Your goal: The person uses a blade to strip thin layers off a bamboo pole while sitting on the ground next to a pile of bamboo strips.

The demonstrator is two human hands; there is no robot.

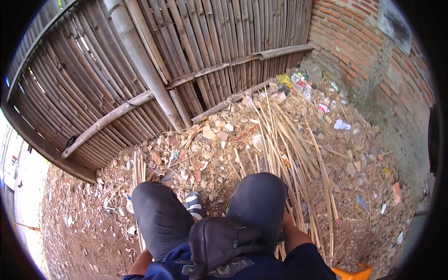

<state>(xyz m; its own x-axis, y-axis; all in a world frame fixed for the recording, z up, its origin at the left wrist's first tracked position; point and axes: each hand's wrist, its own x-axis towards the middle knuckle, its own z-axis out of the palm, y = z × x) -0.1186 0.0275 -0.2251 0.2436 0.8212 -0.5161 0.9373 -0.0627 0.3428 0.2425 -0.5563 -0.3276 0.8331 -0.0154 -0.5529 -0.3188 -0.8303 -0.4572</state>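
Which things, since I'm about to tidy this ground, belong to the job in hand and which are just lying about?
Likely the job's: long pale strips on the right; pale strips on the left.

Apparently just lying about: white scrap; yellow scrap; reddish fragment.

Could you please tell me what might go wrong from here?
The long pale strips lie loose and fanned out, so they might slide or scatter. Split-looking edges could scratch the bare right forearm close beside them. The striped sandal is among broken rubble, so footing may be unsteady.
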